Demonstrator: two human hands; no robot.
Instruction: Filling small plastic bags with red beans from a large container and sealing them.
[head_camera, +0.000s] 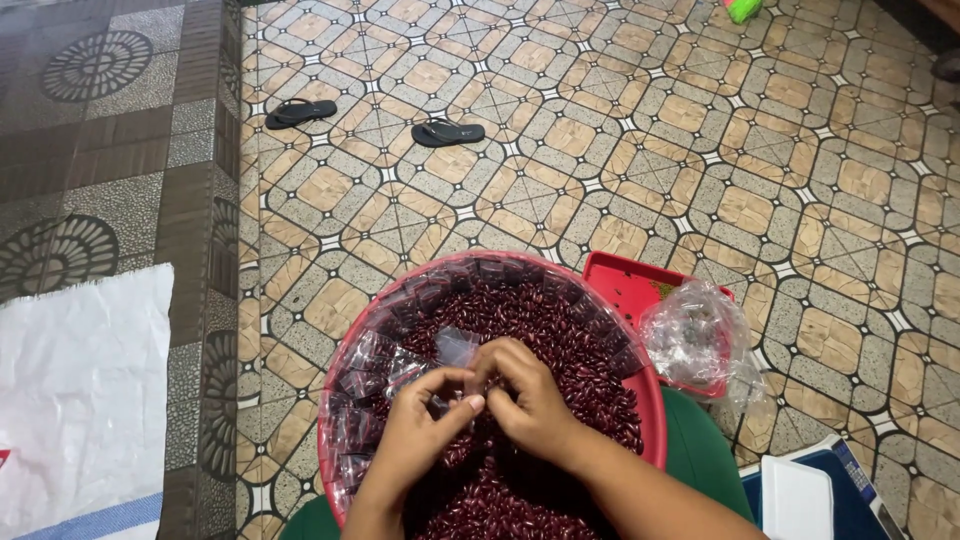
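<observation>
A round red basin on my lap is full of dark red kidney beans. Small clear plastic packets of beans line its left and far rim. My left hand and my right hand meet over the middle of the basin. Together their fingertips pinch a small clear plastic bag that stands up between them.
A red square tray with a bundle of clear plastic bags sits right of the basin. Two black sandals lie on the patterned tile floor. A white sack is at left, a blue-and-white box at lower right.
</observation>
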